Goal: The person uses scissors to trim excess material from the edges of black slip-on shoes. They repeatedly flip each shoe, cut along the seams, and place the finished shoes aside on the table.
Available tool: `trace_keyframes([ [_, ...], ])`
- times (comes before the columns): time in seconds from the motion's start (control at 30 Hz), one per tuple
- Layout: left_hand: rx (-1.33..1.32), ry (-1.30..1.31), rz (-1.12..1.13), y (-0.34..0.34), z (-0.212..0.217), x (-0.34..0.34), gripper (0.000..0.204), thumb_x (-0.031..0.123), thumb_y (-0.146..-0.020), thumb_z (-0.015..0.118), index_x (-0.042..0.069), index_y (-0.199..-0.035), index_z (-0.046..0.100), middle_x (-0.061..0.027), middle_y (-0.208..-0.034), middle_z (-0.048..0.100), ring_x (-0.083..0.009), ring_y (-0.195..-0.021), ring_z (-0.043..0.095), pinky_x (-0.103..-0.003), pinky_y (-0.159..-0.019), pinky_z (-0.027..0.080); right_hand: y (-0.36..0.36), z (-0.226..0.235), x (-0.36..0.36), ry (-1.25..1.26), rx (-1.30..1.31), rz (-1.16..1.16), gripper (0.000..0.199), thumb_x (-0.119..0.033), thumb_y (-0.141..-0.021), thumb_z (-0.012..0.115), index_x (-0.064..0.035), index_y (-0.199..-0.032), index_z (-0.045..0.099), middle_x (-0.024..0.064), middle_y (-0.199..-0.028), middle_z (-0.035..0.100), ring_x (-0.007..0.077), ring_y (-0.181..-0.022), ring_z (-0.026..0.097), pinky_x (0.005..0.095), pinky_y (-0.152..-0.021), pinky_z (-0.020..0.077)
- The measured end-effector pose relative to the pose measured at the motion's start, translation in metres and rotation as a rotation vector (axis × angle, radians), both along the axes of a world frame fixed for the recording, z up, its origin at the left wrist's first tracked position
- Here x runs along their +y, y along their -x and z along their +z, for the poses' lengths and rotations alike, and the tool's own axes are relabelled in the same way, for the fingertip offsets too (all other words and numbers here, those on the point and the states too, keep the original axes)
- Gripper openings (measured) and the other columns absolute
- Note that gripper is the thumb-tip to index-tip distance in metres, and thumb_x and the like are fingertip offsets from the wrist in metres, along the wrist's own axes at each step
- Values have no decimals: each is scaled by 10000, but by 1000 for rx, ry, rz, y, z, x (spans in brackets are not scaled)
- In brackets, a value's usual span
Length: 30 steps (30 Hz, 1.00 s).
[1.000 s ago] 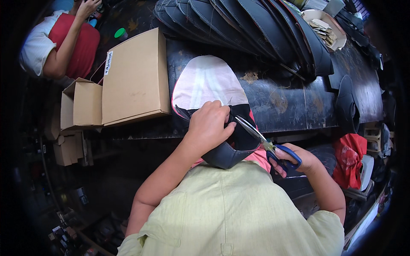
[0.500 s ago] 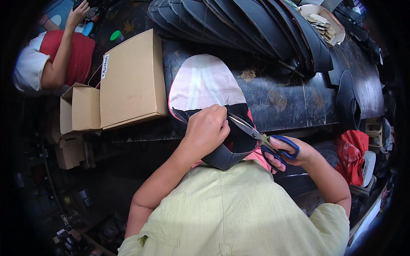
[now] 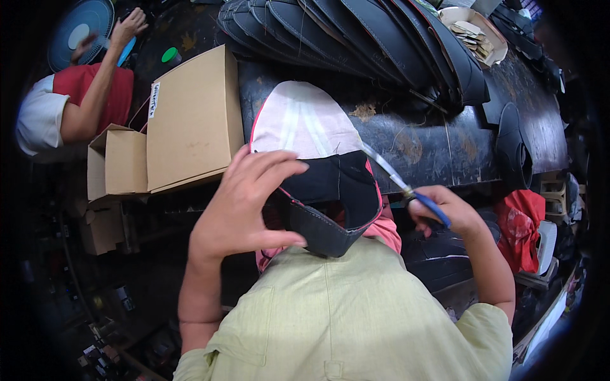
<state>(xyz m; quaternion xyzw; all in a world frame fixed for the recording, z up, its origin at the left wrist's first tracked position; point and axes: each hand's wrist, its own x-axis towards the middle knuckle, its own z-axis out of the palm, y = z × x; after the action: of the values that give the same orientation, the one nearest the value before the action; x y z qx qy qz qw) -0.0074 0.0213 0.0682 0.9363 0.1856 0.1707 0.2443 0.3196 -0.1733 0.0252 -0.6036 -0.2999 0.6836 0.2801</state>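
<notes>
Two bare hands are flanking one black stitched piece (image 3: 321,174) with a pale lining, scissors on its right.

Piece is lying across the near edge of the table (image 3: 467,166), pale rounded end resting on top, black open end hanging toward the wearer's lap; left hand (image 3: 236,206) is spreading open at its left rim, fingers and thumb apart, contact hard to tell; right hand (image 3: 448,211) is gripping blue-handled scissors (image 3: 406,188), blades blurred and pointing up-left near the piece's right edge; cardboard box (image 3: 190,127) is standing to the left, a row of black pieces (image 3: 362,47) is leaning behind, and a co-worker (image 3: 89,95) is raising both hands at far left.
</notes>
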Motion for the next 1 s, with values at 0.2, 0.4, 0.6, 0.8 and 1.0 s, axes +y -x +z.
trace_keyframes([
  [0.2,-26,177,-205,-24,-20,-39,229,174,-835,811,50,-999,710,-100,-884,670,-298,-804,652,-399,-729,522,-32,-9,-45,-262,-829,-180,321,-149,-877,823,-9,-833,538,20,-702,508,74,-697,552,266,-647,490],
  [0.4,-179,591,-245,-76,-48,-33,197,90,-933,676,1,-1108,682,-174,-1025,688,-380,-958,665,-440,-883,535,-42,-13,-107,-365,-1274,5,331,59,-709,793,42,-1016,671,214,-919,662,390,-820,668,393,-747,533],
  [0.6,-112,50,-181,-97,-92,23,344,72,-781,807,59,-1107,700,-112,-1035,654,-331,-1056,603,-430,-941,500,-18,-12,-114,-383,-1197,219,292,-63,-715,827,-3,-959,679,174,-853,653,388,-783,673,440,-701,535],
  [0.8,-108,26,-190,-101,-105,20,241,68,-786,795,67,-1008,702,-86,-1016,659,-324,-1006,601,-434,-913,497,9,-29,-56,-592,-1241,228,411,-209,-721,823,-13,-1020,620,153,-868,595,372,-793,626,460,-696,498],
  [1.0,-203,130,-166,-96,-117,15,180,37,-806,763,70,-960,676,-76,-975,651,-314,-990,594,-422,-899,471,18,-28,-24,-660,-1403,248,413,-187,-729,790,-13,-1051,600,149,-913,600,373,-835,622,456,-745,501],
])
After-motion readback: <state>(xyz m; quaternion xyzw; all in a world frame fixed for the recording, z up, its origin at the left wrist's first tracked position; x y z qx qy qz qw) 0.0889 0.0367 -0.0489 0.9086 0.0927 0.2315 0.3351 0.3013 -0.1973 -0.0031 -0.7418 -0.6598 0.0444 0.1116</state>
